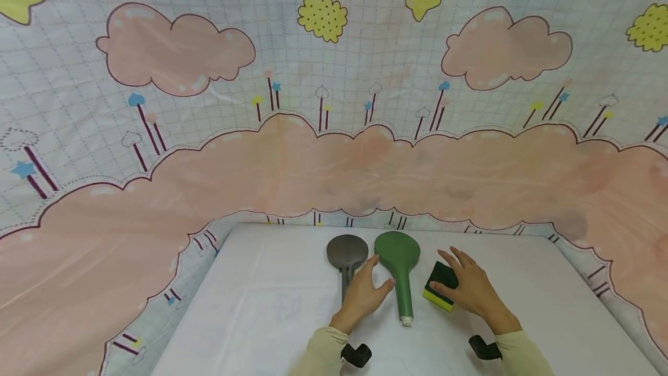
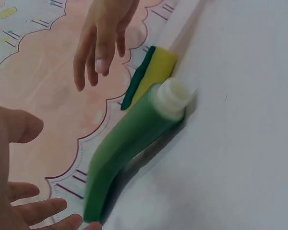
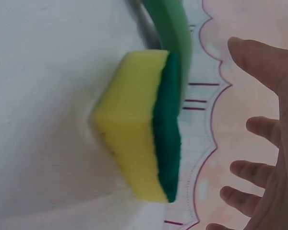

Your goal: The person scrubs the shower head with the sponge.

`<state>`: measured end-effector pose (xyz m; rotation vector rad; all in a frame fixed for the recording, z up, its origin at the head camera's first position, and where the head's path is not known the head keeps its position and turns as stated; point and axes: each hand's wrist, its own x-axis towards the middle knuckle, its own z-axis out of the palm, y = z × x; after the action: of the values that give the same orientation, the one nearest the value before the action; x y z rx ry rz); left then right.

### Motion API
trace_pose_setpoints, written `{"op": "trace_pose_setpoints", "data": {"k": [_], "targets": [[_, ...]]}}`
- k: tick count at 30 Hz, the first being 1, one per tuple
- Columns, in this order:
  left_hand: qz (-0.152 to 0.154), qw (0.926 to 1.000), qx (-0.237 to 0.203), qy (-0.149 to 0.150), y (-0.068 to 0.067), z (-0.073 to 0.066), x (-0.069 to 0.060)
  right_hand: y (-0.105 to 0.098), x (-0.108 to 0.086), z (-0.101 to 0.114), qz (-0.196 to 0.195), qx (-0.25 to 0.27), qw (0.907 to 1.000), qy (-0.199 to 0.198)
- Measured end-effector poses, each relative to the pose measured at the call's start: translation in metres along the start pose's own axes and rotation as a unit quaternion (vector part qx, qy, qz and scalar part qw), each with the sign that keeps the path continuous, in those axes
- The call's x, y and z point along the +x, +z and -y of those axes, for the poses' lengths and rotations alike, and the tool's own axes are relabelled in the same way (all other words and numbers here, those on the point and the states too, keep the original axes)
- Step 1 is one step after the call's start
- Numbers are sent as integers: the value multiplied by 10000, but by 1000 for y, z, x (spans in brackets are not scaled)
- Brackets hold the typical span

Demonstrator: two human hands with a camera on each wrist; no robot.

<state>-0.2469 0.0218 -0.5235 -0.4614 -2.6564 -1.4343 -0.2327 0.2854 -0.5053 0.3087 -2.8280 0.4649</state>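
A green shower head (image 1: 398, 251) with a white threaded end (image 2: 173, 97) lies on the table. To its left is a grey shower head (image 1: 347, 250), its handle partly hidden behind my left hand (image 1: 361, 293). That hand hovers between the two, fingers spread and holding nothing; in the left wrist view its fingers stand apart from the green handle. A yellow sponge with a dark green scouring side (image 3: 167, 129) lies right of the green shower head. Over it is my right hand (image 1: 476, 290), fingers spread, and the right wrist view shows a gap between them and the sponge.
The white table (image 1: 250, 300) runs to a back edge just behind the shower heads. Behind and around it hangs a patterned cloth (image 1: 365, 173) with pink clouds. Black straps with camera mounts (image 1: 357, 355) sit at both wrists.
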Motion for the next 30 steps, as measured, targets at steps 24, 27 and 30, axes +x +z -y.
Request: {"op": "trace_pose_setpoints", "data": {"k": [24,27,30], "targets": [[99,9783,-1852,-924,47,-1,-9,19,-11,-12,218,50,9997,37],[61,9792,-1763,-1002,49,-2,-9,19,-11,-12,213,50,9998,20],[-5,9823,-1539,-1066,52,-3,-8,19,-11,-12,231,43,9997,32]]}}
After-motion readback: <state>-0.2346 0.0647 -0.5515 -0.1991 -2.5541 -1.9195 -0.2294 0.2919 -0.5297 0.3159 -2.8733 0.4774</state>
